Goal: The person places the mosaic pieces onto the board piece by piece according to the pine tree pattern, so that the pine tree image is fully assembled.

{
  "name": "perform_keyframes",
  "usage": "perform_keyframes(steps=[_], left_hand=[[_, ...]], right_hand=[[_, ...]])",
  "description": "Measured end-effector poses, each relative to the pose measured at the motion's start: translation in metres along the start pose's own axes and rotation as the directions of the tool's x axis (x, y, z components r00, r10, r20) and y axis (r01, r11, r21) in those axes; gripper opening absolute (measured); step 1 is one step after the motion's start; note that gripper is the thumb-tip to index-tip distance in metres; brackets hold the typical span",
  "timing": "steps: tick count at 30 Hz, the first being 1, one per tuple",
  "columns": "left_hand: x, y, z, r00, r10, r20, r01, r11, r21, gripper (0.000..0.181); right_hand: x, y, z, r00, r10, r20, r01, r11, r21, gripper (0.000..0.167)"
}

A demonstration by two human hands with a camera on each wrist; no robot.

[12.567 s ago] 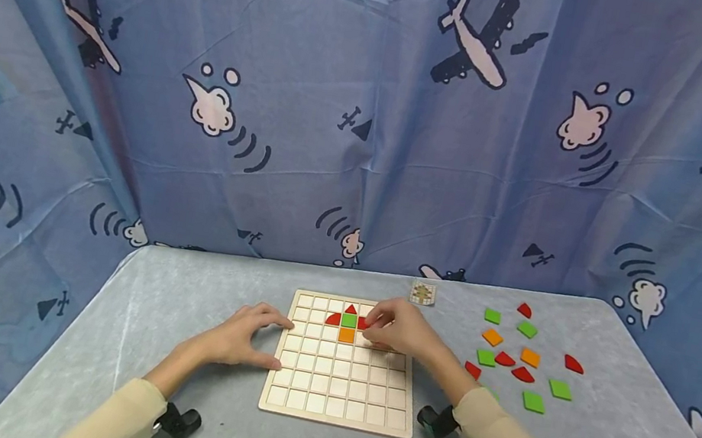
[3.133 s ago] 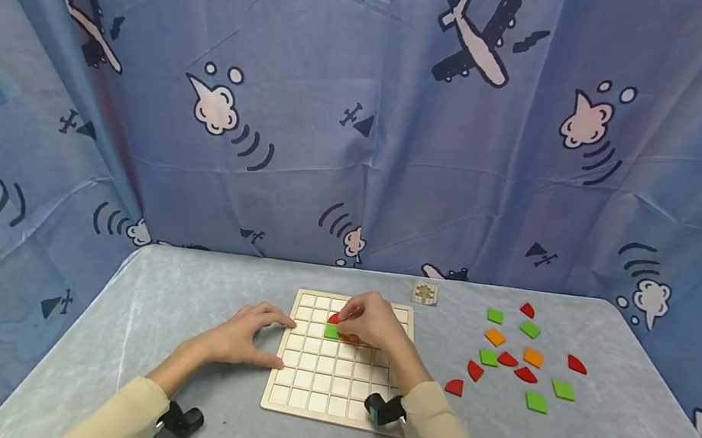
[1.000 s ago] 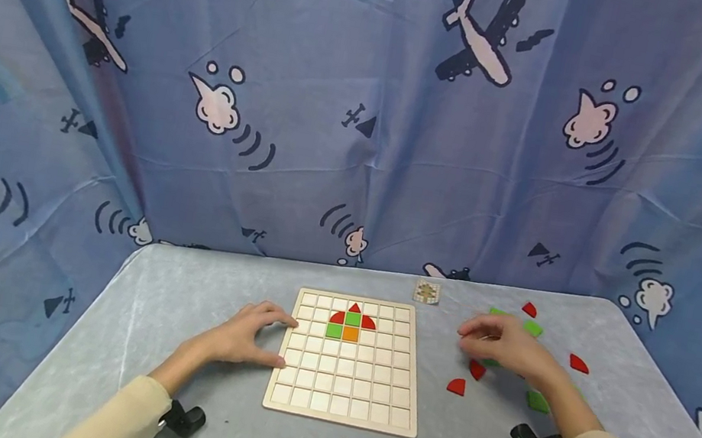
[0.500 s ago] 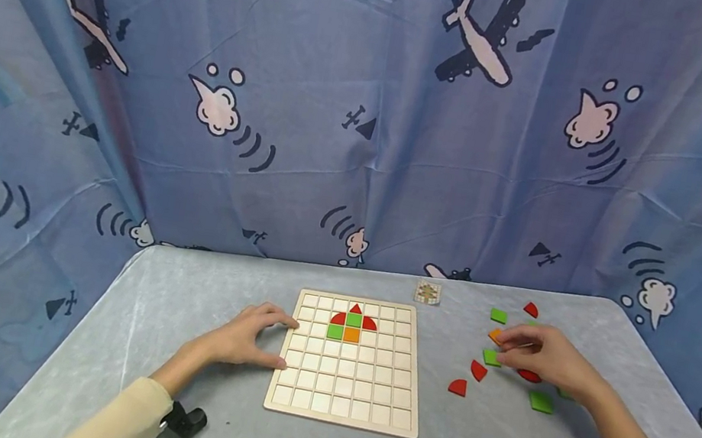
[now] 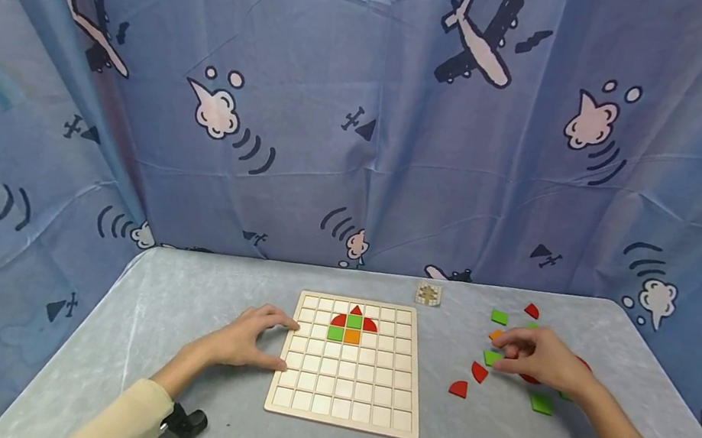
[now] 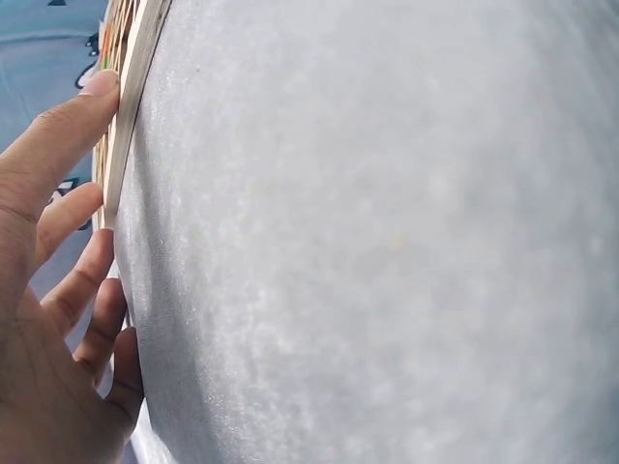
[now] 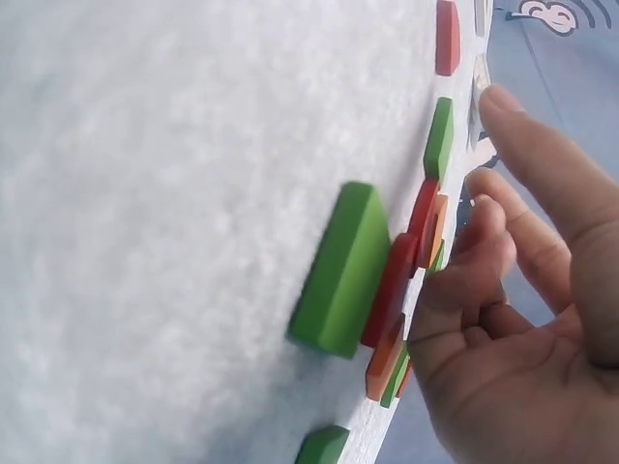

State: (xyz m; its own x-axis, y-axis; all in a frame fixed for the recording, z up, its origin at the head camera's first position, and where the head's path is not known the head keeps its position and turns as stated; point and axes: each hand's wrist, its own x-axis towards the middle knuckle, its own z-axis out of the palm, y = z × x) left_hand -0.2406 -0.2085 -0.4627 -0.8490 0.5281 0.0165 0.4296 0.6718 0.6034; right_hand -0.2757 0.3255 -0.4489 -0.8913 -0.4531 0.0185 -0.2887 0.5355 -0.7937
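Observation:
A wooden grid board (image 5: pixel 345 391) lies flat on the table. Near its top sit a red triangle (image 5: pixel 356 311), red quarter-circle tiles (image 5: pixel 369 325) on either side of a green square (image 5: pixel 354 322), and a second green square (image 5: pixel 335 333) beside an orange square (image 5: pixel 351 336). My left hand (image 5: pixel 242 336) rests against the board's left edge, fingers and thumb spread. My right hand (image 5: pixel 540 357) hovers over loose tiles, thumb and index finger apart, with nothing visible between them. By its fingertips are an orange tile (image 5: pixel 496 335) and a green tile (image 5: pixel 491 358); the hand hides others.
Around my right hand lie more loose tiles, including a green one (image 5: pixel 541 403) and red quarter-circles (image 5: pixel 458 388). A small pattern card (image 5: pixel 429 294) is behind the board. A blue printed curtain (image 5: pixel 310 127) hangs at the back of the grey table (image 5: pixel 230 276).
A green square now sits left of the orange one on the board. My right hand has gone from the board to the loose tiles on the right; my left hand stays put.

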Motion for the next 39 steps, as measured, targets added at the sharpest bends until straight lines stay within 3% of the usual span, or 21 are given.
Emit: perform_keyframes(steps=[20, 31, 39], left_hand=[[-0.0004, -0.0013, 0.0, 1.0, 0.002, -0.003, -0.002, 1.0, 0.001, 0.067], [-0.0013, 0.003, -0.0016, 1.0, 0.014, -0.01, -0.014, 1.0, -0.005, 0.067], [-0.0012, 0.003, -0.0015, 1.0, 0.018, -0.014, -0.019, 1.0, -0.005, 0.066]], right_hand=[[0.005, 0.0075, 0.0055, 1.0, 0.009, -0.001, -0.009, 0.996, -0.089, 0.028], [0.0046, 0.0035, 0.0071, 0.999, 0.05, -0.003, -0.05, 0.997, -0.067, 0.026], [0.0018, 0.0022, 0.0069, 1.0, 0.015, -0.007, -0.015, 0.999, -0.046, 0.023]])
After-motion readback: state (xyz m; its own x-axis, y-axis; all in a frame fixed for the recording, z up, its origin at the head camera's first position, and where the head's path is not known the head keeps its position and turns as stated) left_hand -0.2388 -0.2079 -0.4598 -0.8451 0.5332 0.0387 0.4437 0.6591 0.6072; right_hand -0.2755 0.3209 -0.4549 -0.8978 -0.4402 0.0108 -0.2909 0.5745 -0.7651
